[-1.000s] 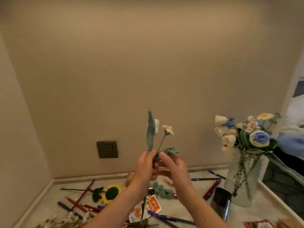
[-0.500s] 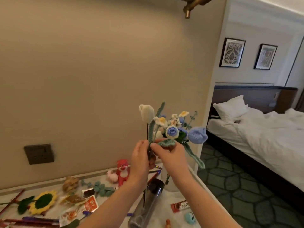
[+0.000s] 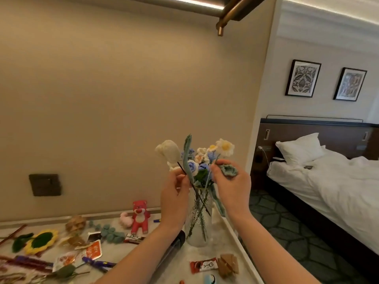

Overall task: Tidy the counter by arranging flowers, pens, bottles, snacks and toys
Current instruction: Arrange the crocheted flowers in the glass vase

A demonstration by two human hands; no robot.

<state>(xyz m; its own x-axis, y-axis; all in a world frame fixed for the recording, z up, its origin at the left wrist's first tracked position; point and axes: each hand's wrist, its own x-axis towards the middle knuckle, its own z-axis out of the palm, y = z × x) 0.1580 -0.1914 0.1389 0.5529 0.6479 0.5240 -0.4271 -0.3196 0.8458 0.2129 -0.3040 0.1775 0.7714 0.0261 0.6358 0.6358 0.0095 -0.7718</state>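
Step in hand: flower arranging — two crochet stems are held over the vase (image 3: 198, 228), neither one released.
Left hand (image 3: 174, 198): fingers pinch the dark wire stem of the white tulip (image 3: 168, 151); the stem's lower end already reaches down into the vase mouth.
Right hand (image 3: 232, 186): fingers curl round the daisy (image 3: 224, 148) stem just below its green leaf (image 3: 228, 170); whether the stem's tip is inside the vase cannot be told.
Vase: clear glass, upright near the right edge of the counter (image 3: 176, 261), holding a bunch of blue and cream flowers.
Next move, judged: lower both stems between those already standing, then let go — the gap at the mouth is narrow, so the stems need steering, not pushing.
Risk, judged: a sideways pull could tip the vase.
Still loose on the counter: sunflower (image 3: 41, 241), pens (image 3: 98, 263), snack packets (image 3: 203, 265), red bear (image 3: 140, 217), dark bottle (image 3: 171, 249) lying on its side.
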